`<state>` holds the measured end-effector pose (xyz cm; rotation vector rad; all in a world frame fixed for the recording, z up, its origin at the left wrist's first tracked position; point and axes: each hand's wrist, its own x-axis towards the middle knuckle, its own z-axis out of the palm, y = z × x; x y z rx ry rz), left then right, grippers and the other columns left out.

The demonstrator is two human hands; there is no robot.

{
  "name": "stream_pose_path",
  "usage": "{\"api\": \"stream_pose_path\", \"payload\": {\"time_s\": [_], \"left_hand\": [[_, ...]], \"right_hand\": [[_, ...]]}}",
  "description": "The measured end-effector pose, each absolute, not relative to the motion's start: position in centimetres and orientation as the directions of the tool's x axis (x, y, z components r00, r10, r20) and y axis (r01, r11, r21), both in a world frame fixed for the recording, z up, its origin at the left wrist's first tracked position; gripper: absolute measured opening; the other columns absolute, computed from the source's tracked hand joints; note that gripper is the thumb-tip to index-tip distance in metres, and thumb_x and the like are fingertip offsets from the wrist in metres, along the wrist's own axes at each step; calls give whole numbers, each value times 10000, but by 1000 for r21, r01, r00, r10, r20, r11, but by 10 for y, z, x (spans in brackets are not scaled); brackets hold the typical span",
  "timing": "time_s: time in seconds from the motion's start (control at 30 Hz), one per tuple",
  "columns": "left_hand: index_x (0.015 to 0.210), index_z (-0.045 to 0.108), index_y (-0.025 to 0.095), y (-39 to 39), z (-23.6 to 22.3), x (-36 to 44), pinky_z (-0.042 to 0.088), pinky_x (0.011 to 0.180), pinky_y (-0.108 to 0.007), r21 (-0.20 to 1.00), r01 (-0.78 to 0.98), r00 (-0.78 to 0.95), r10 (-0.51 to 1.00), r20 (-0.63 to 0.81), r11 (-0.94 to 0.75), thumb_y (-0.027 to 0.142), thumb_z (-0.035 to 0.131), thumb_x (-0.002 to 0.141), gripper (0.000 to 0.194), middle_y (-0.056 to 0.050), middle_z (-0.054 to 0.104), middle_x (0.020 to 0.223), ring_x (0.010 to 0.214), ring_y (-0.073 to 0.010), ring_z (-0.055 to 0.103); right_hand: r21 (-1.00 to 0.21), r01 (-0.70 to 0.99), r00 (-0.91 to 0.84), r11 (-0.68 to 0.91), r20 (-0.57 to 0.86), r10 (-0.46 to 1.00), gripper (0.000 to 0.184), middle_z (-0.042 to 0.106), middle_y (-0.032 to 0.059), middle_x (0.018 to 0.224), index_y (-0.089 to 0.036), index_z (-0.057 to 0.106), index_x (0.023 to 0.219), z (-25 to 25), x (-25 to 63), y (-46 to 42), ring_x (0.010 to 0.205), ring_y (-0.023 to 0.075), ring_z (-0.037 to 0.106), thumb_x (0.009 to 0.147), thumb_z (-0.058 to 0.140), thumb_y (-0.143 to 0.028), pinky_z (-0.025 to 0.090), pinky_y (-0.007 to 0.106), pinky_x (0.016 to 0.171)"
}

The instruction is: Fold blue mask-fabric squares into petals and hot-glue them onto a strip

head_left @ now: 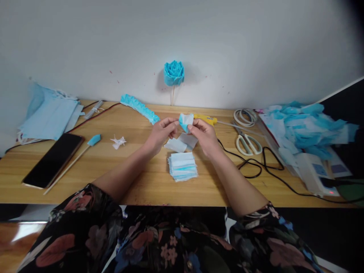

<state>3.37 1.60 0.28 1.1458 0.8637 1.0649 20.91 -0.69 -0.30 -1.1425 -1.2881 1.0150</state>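
Above the middle of the table I hold a small folded piece of blue-and-white mask fabric [186, 121]. My right hand [205, 135] pinches its right side between thumb and fingers. On the other side, my left hand [162, 133] has its fingers closed at the left edge of the piece. White fabric squares [175, 145] lie on the table just below my hands. Nearer to me is a stack of cut blue-and-white squares [182, 167]. A yellow glue gun [205, 119] lies behind my right hand, partly hidden by it.
A blue fabric rose [174, 73] on a stick stands by the wall, beside a row of folded blue pieces [139, 107]. Masks [47, 113], a phone [54, 159] and a blue-tipped stick [72, 163] lie left. Scissors [248, 144], cables [270, 167] and fabric scraps [309, 125] lie right.
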Motion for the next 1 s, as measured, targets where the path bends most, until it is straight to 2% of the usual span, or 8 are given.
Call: {"api": "stream_pose_path", "payload": {"time_s": [0.1, 0.23, 0.33, 0.43, 0.57, 0.67, 0.83, 1.0], "left_hand": [[749, 651, 170, 14, 2, 35, 408, 585, -232, 984, -171, 355, 935, 15, 49, 376, 773, 798, 244, 17, 590, 646, 591, -87, 503], [672, 627, 172, 12, 3, 36, 396, 597, -239, 991, -135, 314, 949, 26, 17, 339, 754, 808, 250, 19, 571, 615, 586, -88, 485], [635, 616, 172, 13, 4, 35, 394, 599, -243, 995, -101, 272, 962, 3, 25, 313, 728, 812, 252, 13, 572, 598, 576, -91, 479], [612, 595, 176, 13, 5, 34, 396, 605, -243, 997, -74, 297, 955, -5, 28, 314, 728, 800, 269, 4, 586, 604, 583, -95, 481], [596, 561, 178, 13, 3, 35, 349, 575, -236, 1000, -2, 361, 933, -10, 12, 320, 736, 777, 290, 19, 544, 581, 572, -93, 449], [598, 555, 178, 13, 1, 35, 304, 551, -235, 999, 46, 372, 928, -3, -15, 312, 725, 771, 276, 34, 501, 571, 559, -90, 414], [616, 578, 177, 10, 3, 35, 281, 553, -241, 989, 119, 379, 925, 35, -86, 306, 693, 810, 260, 32, 495, 579, 572, -98, 408], [625, 606, 176, 8, 5, 36, 288, 557, -241, 983, 134, 397, 916, 64, -126, 273, 670, 827, 233, 32, 514, 583, 570, -96, 405]], "right_hand": [[-986, 43, 49, 162, 164, 985, 331, 607, -18, 737, -234, 634, 746, -2, 208, -8, 726, 148, 545, 750, 801, -520, 486, 308, 721], [-986, 33, 26, 164, 165, 986, 316, 637, -11, 755, -227, 664, 751, -4, 206, -9, 734, 147, 563, 764, 803, -511, 504, 308, 717], [-987, -9, 57, 163, 162, 985, 297, 705, 1, 894, -245, 742, 949, -5, 209, -7, 810, 153, 621, 779, 799, -482, 537, 311, 753], [-987, -22, 94, 157, 154, 984, 479, 736, 22, 1096, -296, 723, 1213, -5, 215, -5, 986, 190, 675, 788, 797, -505, 580, 342, 826], [-979, 50, 44, 198, 200, 979, 556, 734, 41, 1162, -303, 723, 1255, -4, 219, -4, 1096, 223, 672, 764, 819, -545, 586, 375, 913], [-967, 105, -7, 232, 233, 973, 576, 728, 49, 1182, -293, 712, 1286, -4, 218, -5, 1089, 232, 675, 776, 808, -541, 582, 377, 913], [-943, 196, -53, 268, 263, 963, 424, 727, 32, 1135, -293, 740, 1229, -3, 216, -8, 1026, 212, 677, 818, 762, -394, 552, 383, 923], [-903, 295, -52, 311, 309, 949, 165, 724, 15, 950, -259, 773, 978, 3, 214, -9, 953, 205, 657, 832, 699, -276, 516, 378, 894]]}}
